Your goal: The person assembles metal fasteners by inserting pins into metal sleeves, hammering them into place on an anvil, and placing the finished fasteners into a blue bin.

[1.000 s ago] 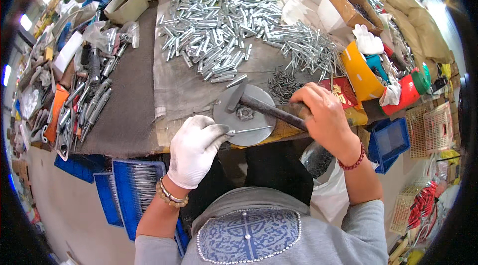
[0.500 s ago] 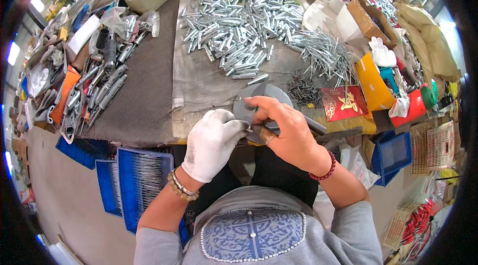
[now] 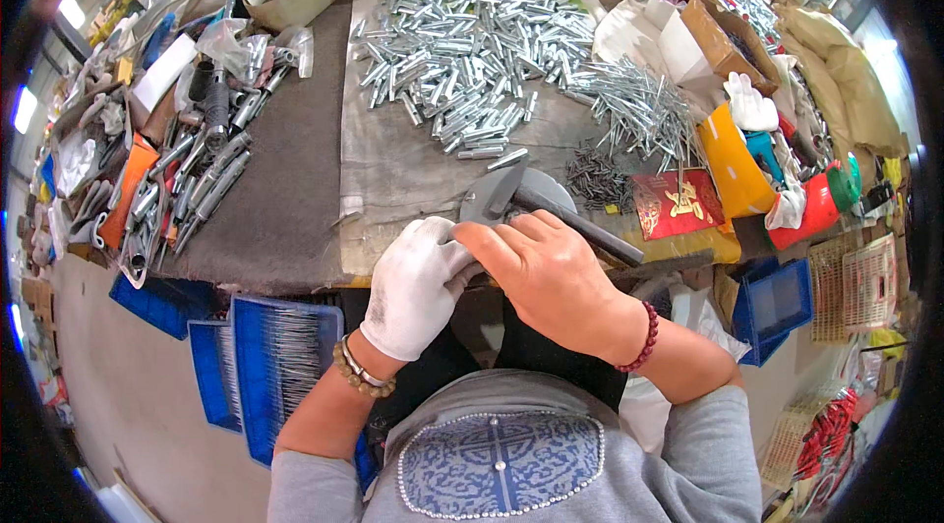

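Note:
My left hand (image 3: 413, 287) wears a white glove and sits at the near edge of the workbench. My bare right hand (image 3: 551, 277) lies across its fingertips, and what is between them is hidden. Just beyond the hands a hammer (image 3: 580, 223) lies with its grey head on a round metal disc (image 3: 553, 185). Its dark handle points right, past my right hand and free of its grip. A large heap of short silver metal tubes (image 3: 462, 51) covers the bench further back.
Thin silver pins (image 3: 639, 100) and a small dark pile of screws (image 3: 595, 179) lie right of the disc, beside a red packet (image 3: 678, 203) and a yellow container (image 3: 733, 164). Metal tools (image 3: 197, 179) crowd the left. Blue crates (image 3: 275, 356) stand below the bench, with a blue bin (image 3: 777, 297) at right.
My right hand held the hammer over the disc a second ago. The hammer now lies on the disc, and the right hand has come in over my gloved left hand's fingers.

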Demonstrator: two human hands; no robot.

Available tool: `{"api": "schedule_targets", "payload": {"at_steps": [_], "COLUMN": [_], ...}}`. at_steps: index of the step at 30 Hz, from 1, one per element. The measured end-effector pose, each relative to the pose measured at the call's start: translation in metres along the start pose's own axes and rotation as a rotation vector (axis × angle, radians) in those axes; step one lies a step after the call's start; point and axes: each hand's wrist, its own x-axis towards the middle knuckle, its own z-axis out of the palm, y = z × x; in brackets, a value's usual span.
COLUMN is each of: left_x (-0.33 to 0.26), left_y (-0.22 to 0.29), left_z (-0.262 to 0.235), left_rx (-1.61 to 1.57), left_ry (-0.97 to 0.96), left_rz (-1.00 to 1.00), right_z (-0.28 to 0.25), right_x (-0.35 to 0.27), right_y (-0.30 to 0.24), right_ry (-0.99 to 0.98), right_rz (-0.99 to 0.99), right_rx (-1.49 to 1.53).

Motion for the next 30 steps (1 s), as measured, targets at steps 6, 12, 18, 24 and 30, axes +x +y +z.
{"api": "schedule_targets", "payload": {"at_steps": [6, 12, 18, 24, 30], "left_x": [-0.002, 0.002, 0.002, 0.001, 0.004], "left_y": [-0.002, -0.002, -0.002, -0.004, 0.0], "left_z": [0.002, 0.002, 0.001, 0.002, 0.0], "left_rx": [-0.026, 0.005, -0.073, -0.093, -0.122], "left_ry": [0.004, -0.028, -0.026, -0.021, -0.03], "left_rz": [-0.026, -0.039, -0.075, -0.07, -0.081], "right_z": [0.001, 0.008, -0.024, -0.026, -0.047], "right_x": [-0.002, -0.011, -0.03, -0.043, -0.054], "right_y": [-0.003, 0.006, 0.021, 0.034, 0.015], "right_ry": [-0.032, 0.039, 0.099, -0.015, 0.054], "right_rz": [0.013, 0.058, 0.257, 0.306, 0.398], "right_rx": [-0.005, 0.11, -0.087, -0.25, 0.039]}}
